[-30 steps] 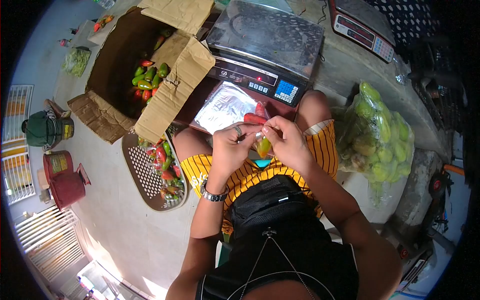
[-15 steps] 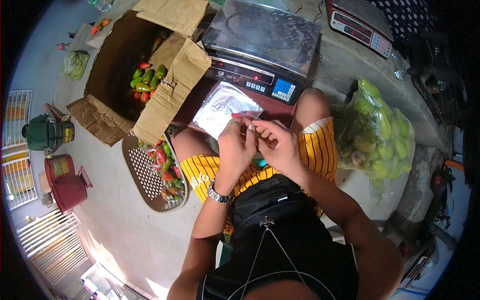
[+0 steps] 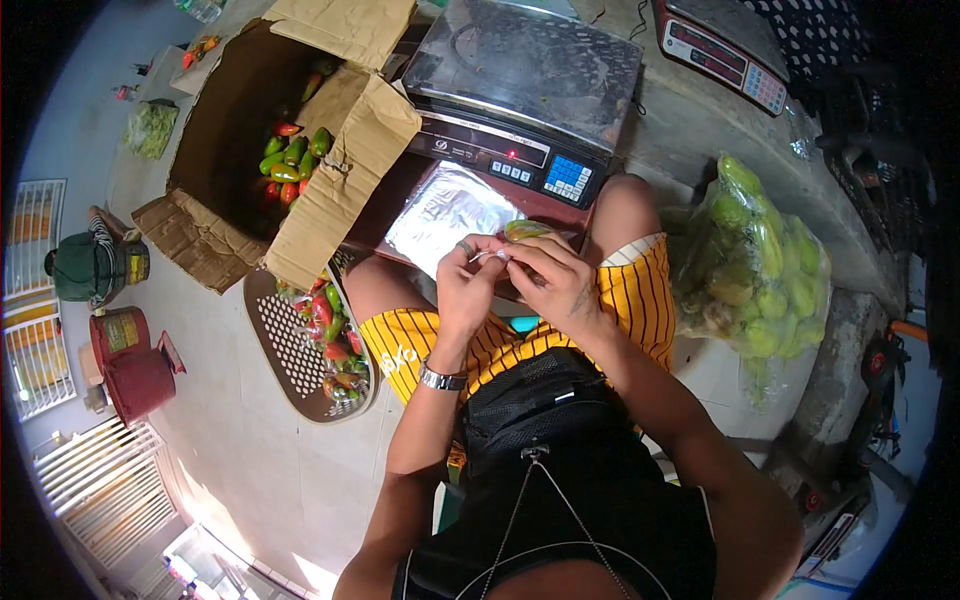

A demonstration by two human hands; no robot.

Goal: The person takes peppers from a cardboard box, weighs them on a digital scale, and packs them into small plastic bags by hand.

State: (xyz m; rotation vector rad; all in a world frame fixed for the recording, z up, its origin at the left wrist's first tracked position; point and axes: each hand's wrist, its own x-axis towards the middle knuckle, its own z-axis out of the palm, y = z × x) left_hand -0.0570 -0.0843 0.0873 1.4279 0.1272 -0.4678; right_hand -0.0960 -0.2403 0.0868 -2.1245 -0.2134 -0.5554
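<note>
My left hand and my right hand meet above my lap, both closed in a pinch on the gathered neck of a small clear plastic bag. Green peppers show just beyond my fingers, apparently inside that bag. A stack of clear plastic bags lies flat beyond my left hand, on a dark red surface in front of the scale. My fingers hide part of the bag.
An open cardboard box holds red and green peppers. Below it sits a brown basket with bagged peppers. A large bag of green vegetables rests at right. A second scale stands top right; a person is far left.
The bagged peppers have swung from below my hands to beyond them, now showing green side up. My fingers have shifted their pinch on the bag's neck.
</note>
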